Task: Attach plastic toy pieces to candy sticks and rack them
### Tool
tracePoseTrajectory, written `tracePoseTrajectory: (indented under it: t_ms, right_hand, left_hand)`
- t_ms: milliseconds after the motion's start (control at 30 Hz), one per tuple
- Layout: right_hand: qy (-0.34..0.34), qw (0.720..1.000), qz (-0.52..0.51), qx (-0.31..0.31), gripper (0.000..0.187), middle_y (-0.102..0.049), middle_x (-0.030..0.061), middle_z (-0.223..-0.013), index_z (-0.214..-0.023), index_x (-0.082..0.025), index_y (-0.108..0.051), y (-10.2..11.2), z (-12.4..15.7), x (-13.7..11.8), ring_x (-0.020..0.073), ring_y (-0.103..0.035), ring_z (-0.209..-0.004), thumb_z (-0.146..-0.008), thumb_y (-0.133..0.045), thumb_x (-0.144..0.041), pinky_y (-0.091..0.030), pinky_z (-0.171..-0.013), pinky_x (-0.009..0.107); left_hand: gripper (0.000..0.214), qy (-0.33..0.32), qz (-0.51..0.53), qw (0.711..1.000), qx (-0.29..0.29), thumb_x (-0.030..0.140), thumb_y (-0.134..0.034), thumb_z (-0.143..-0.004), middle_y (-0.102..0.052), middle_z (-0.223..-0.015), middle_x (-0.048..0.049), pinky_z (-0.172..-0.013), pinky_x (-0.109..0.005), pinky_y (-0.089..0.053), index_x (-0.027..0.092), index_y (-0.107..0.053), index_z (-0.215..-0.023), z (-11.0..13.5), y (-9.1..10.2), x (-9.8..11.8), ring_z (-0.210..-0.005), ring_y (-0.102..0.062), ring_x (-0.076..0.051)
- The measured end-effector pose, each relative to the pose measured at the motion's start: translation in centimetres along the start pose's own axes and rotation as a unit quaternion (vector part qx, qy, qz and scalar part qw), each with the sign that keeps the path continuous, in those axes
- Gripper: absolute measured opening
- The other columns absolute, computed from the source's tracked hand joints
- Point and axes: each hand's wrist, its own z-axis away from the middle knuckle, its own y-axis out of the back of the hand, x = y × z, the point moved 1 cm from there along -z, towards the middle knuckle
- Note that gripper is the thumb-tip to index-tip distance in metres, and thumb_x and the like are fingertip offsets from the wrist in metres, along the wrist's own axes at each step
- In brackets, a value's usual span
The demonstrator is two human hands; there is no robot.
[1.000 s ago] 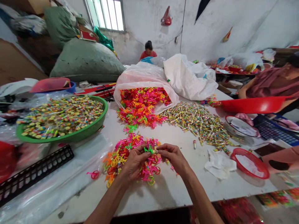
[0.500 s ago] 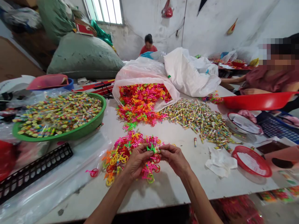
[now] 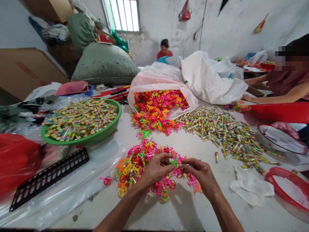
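Observation:
My left hand [image 3: 158, 169] pinches a small green plastic toy bicycle [image 3: 173, 162] between thumb and fingers. Close by on the right, my right hand [image 3: 201, 172] has its thumb and fingertips pressed together at the bicycle's side; what sits in them is mostly hidden, perhaps the end of a small tube. Under and around both hands spreads a loose pile of pink, orange, yellow and red toy bicycles [image 3: 130, 167]. Farther back, more of them spill from a white plastic bag [image 3: 160, 75]. Clear little tubes with coloured filling [image 3: 217, 125] lie heaped beyond my right hand.
A green basin [image 3: 116, 124] full of similar tubes stands left, near a black slotted rack [image 3: 50, 177] on clear plastic sheeting. Crumpled paper [image 3: 251, 187] and a red basket [image 3: 272, 174] lie right. A co-worker [image 3: 287, 80] sits beyond a red basin [image 3: 280, 112]; another person [image 3: 164, 51] sits behind.
The view has swung left, so everything sits farther right in it. My hands stay together around the green bicycle. The co-worker at right has an arm stretched farther forward.

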Motion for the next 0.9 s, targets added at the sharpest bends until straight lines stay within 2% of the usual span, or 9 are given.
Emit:
tracePoseTrajectory:
  t_ms: [67,133,300,400,567,633,767,833,900]
  right_hand:
    - [0.051,0.986,0.153,0.044,0.034,-0.065,0.0085,-0.099,-0.094,-0.023,-0.068,2.0,-1.2,0.9,0.0224,-0.061,-0.083,-0.071,-0.059,-0.047,-0.047,-0.073,0.034]
    - [0.082,0.934,0.326,0.122,0.038,-0.056,0.0088,-0.115,-0.1,-0.025,-0.065,4.6,-2.5,2.2,0.0221,-0.059,-0.085,-0.073,-0.054,-0.049,-0.046,-0.076,0.036]
    - [-0.082,0.78,0.575,0.233,0.041,-0.054,0.0158,-0.108,-0.107,-0.014,-0.056,11.6,-5.5,5.2,0.0254,-0.059,-0.083,-0.083,-0.037,-0.041,-0.045,-0.066,0.036]
    - [-0.174,0.734,0.618,0.221,0.034,-0.055,0.0163,-0.105,-0.092,-0.014,-0.06,14.1,-6.7,6.0,0.0266,-0.059,-0.085,-0.084,-0.035,-0.036,-0.044,-0.062,0.033]
    - [-0.183,0.75,0.611,0.176,0.026,-0.061,0.0115,-0.092,-0.079,-0.017,-0.062,14.4,-6.9,6.8,0.0256,-0.059,-0.086,-0.079,-0.036,-0.018,-0.041,-0.061,0.031]
    - [-0.168,0.785,0.557,0.212,0.022,-0.063,0.0109,-0.089,-0.083,-0.017,-0.062,14.0,-6.3,6.9,0.0259,-0.059,-0.086,-0.075,-0.042,-0.02,-0.042,-0.063,0.032]
    - [-0.112,0.925,0.206,0.299,0.025,-0.062,0.0059,-0.069,-0.083,-0.015,-0.061,12.3,-4.7,5.9,0.0211,-0.058,-0.066,-0.064,-0.055,-0.03,-0.043,-0.055,0.03]
    - [-0.088,0.952,-0.027,0.29,0.026,-0.058,0.0027,-0.062,-0.079,-0.015,-0.06,10.2,-4.0,4.7,0.0165,-0.055,-0.055,-0.058,-0.061,-0.031,-0.041,-0.049,0.027]
    - [-0.077,0.951,-0.187,0.233,0.027,-0.057,0.0005,-0.06,-0.077,-0.016,-0.062,7.2,-3.3,3.0,0.0123,-0.052,-0.05,-0.054,-0.067,-0.028,-0.039,-0.046,0.024]
  left_hand:
    - [0.027,-0.05,-0.195,0.978,0.046,0.031,-0.055,-0.076,-0.065,-0.081,-0.0039,-0.064,-0.023,-0.044,0.017,-0.06,-0.098,-2.4,2.6,1.0,-0.073,-0.059,-0.014]
    - [0.021,-0.035,-0.351,0.927,0.13,0.027,-0.048,-0.08,-0.065,-0.088,-0.0059,-0.073,-0.027,-0.043,0.017,-0.063,-0.09,-5.5,5.7,1.5,-0.083,-0.058,-0.017]
    - [0.008,0.024,-0.41,0.9,0.15,0.018,-0.06,-0.071,-0.062,-0.093,-0.0097,-0.084,-0.04,-0.039,0.012,-0.063,-0.076,-12.3,11.5,0.0,-0.1,-0.053,-0.026]
    - [0.018,0.042,-0.382,0.911,0.149,0.027,-0.057,-0.078,-0.059,-0.101,-0.0068,-0.088,-0.044,-0.038,0.012,-0.059,-0.087,-13.5,12.7,-1.3,-0.099,-0.052,-0.021]
    - [0.008,0.034,-0.243,0.949,0.197,0.019,-0.065,-0.064,-0.062,-0.087,-0.0054,-0.087,-0.038,-0.037,0.015,-0.06,-0.07,-12.2,13.8,-1.7,-0.101,-0.052,-0.024]
    - [0.009,0.024,-0.154,0.961,0.227,0.018,-0.062,-0.06,-0.063,-0.08,-0.0037,-0.081,-0.034,-0.041,0.017,-0.061,-0.069,-11.1,14.5,-1.3,-0.094,-0.055,-0.023]
    - [0.015,0.011,0.059,0.964,0.258,0.025,-0.048,-0.069,-0.06,-0.068,-0.0007,-0.064,-0.029,-0.047,0.017,-0.058,-0.076,-7.7,15.4,0.2,-0.063,-0.057,-0.014]
    - [0.012,0.006,0.152,0.957,0.245,0.025,-0.047,-0.069,-0.059,-0.063,-0.0001,-0.059,-0.027,-0.047,0.017,-0.056,-0.072,-5.6,15.0,1.0,-0.056,-0.055,-0.011]
    - [0.007,0.007,0.221,0.95,0.22,0.022,-0.051,-0.067,-0.058,-0.06,0.0,-0.055,-0.025,-0.047,0.016,-0.055,-0.068,-3.6,13.6,1.6,-0.053,-0.054,-0.011]
